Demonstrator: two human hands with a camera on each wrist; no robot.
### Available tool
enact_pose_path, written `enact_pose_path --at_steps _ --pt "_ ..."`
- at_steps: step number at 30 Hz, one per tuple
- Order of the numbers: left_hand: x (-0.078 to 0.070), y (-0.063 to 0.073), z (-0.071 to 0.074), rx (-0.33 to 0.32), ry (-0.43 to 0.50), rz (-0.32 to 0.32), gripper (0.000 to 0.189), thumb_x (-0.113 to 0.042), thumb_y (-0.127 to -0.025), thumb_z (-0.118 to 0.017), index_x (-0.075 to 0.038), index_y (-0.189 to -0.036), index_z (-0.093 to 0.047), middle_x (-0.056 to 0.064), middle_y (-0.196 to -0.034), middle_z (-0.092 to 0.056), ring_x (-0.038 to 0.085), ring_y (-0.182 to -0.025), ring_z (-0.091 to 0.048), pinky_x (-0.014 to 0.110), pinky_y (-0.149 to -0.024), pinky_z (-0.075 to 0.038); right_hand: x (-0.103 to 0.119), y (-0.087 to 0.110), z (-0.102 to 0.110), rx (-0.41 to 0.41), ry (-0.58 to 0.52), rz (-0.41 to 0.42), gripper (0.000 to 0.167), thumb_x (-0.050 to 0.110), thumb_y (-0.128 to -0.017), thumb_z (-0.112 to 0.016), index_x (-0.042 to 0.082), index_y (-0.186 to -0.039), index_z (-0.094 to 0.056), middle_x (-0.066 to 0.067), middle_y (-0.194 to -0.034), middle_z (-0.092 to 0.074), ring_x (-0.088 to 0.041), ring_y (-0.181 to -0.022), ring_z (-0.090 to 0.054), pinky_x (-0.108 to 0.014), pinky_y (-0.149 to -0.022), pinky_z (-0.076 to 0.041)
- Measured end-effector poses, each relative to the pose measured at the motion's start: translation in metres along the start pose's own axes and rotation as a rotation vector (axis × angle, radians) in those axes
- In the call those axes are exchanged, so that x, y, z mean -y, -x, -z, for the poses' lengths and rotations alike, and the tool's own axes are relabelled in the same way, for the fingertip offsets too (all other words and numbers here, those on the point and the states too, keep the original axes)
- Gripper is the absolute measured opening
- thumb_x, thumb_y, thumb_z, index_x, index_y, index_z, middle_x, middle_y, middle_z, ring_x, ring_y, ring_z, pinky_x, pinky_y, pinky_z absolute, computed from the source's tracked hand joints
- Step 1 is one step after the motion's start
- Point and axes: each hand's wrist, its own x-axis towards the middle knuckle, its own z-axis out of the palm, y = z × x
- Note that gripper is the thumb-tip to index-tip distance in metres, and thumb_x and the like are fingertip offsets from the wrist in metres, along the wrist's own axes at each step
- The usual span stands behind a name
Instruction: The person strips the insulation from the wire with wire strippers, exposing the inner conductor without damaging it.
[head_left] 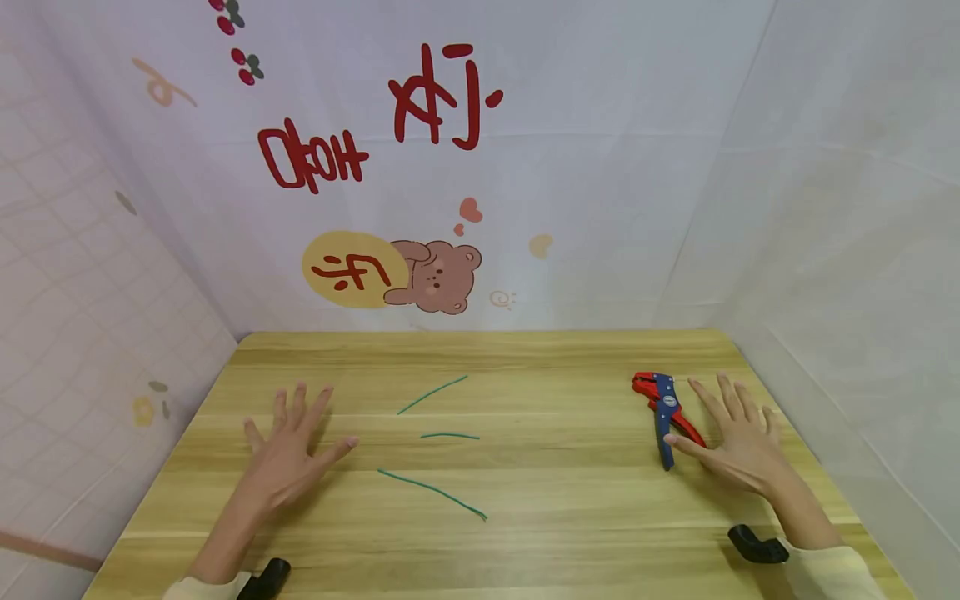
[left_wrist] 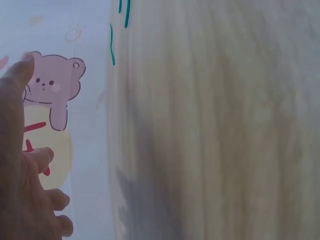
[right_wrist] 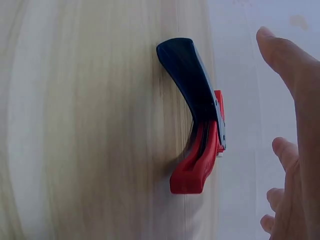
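Over the left side of the table, my left hand (head_left: 283, 462) has its fingers spread and holds nothing. My right hand (head_left: 742, 450) is spread out the same way at the right, with its thumb overlapping a red and blue wire stripper (head_left: 666, 404) in the head view. In the right wrist view the wire stripper's blue handle (right_wrist: 187, 75) and red handle (right_wrist: 195, 170) lie on the wood, with the fingers apart from them. Three green wires (head_left: 432, 394) (head_left: 450, 435) (head_left: 432, 486) of differing lengths lie between the hands, the longest nearest to me.
The wood-grain table (head_left: 555, 533) is bordered by a white printed cloth (head_left: 600, 167) at the back and on both sides. A bear picture (head_left: 442, 279) is printed on the back cloth. Black wrist mounts (head_left: 756, 546) sit by both sleeves.
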Motion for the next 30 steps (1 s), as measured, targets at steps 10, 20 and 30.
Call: enact_pose_path --at_steps 10,20,30 --pt "-0.014 0.0 -0.009 0.005 0.028 -0.033 0.092 -0.067 -0.095 -0.058 -0.034 -0.166 -0.009 0.019 -0.172 0.003 0.047 -0.157 0.012 0.084 -0.108 0.012 0.001 -0.004 0.0 0.015 -0.018 0.007 0.103 0.064 -0.089 -0.067 0.03 -0.166 -0.008 -0.015 -0.172 0.012 -0.052 -0.156 0.007 -0.086 -0.106 0.001" --pt "-0.024 0.008 -0.01 0.008 0.022 -0.079 0.093 -0.066 -0.094 -0.06 -0.036 -0.165 -0.007 0.016 -0.172 0.003 0.045 -0.158 0.009 0.081 -0.112 0.005 0.008 -0.013 -0.002 0.081 -0.081 -0.049 0.104 0.066 -0.091 -0.064 0.031 -0.166 0.0 -0.02 -0.171 0.012 -0.06 -0.151 -0.002 -0.084 -0.103 -0.007" --pt "-0.03 0.005 -0.01 0.008 0.043 -0.115 0.095 -0.066 -0.093 -0.063 -0.037 -0.165 -0.009 0.015 -0.173 0.001 0.041 -0.16 0.003 0.075 -0.119 -0.006 0.014 -0.035 -0.005 0.096 -0.138 -0.073 0.107 0.067 -0.09 -0.064 0.03 -0.166 0.002 -0.026 -0.171 0.004 -0.062 -0.149 -0.009 -0.086 -0.1 -0.012"
